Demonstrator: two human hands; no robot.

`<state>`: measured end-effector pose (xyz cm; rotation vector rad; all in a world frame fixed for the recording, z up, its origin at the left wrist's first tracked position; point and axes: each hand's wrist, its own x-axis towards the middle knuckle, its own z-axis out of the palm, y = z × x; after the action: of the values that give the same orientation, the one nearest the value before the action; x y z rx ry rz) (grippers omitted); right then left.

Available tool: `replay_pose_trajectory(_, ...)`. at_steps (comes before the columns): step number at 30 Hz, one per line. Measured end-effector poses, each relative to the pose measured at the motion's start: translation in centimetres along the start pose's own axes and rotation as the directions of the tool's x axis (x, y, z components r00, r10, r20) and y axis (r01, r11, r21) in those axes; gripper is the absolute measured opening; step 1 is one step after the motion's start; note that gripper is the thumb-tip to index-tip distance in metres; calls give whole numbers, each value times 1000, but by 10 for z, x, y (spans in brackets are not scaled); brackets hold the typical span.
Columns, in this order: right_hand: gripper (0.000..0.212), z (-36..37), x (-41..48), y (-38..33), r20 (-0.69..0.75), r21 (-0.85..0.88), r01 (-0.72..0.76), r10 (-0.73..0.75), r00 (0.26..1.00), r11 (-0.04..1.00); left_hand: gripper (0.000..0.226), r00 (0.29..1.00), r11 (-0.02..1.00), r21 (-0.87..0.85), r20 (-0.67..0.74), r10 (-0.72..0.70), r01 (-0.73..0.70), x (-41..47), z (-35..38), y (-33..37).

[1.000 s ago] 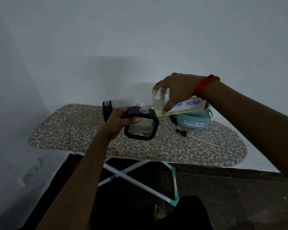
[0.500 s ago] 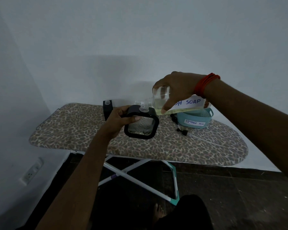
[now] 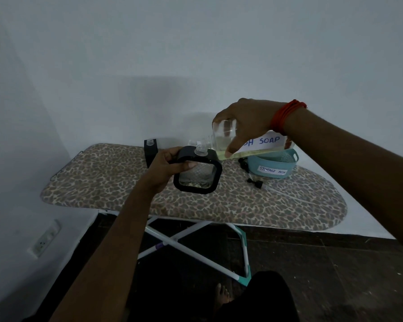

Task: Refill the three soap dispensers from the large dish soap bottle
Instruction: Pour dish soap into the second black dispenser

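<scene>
The soap bottle (image 3: 222, 138) is being tipped by the right hand (image 3: 244, 122) (fingers wrapped round) for pouring into the dispenser (image 3: 197, 176), which is being steadied by the left hand (image 3: 169, 167), fingers curled round it.

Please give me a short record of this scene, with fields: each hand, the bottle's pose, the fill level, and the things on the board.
left hand: grips dispenser by its black frame
right hand: holds soap bottle
bottle pose: tilted, mouth close to the dispenser's open neck
fill level: low, a little liquid at the bottom
on board: second dispenser, basket marked STORAGE BOX, black pump
</scene>
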<state>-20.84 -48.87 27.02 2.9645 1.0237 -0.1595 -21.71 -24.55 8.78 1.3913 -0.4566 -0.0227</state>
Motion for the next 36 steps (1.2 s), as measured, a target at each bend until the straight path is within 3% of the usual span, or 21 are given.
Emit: replay_pose_trajectory(36, 73, 3, -2, -1, -13, -22, -24, 24, 1000, 999, 43, 1000, 998, -64, 18, 22, -21, -1, 3, -9)
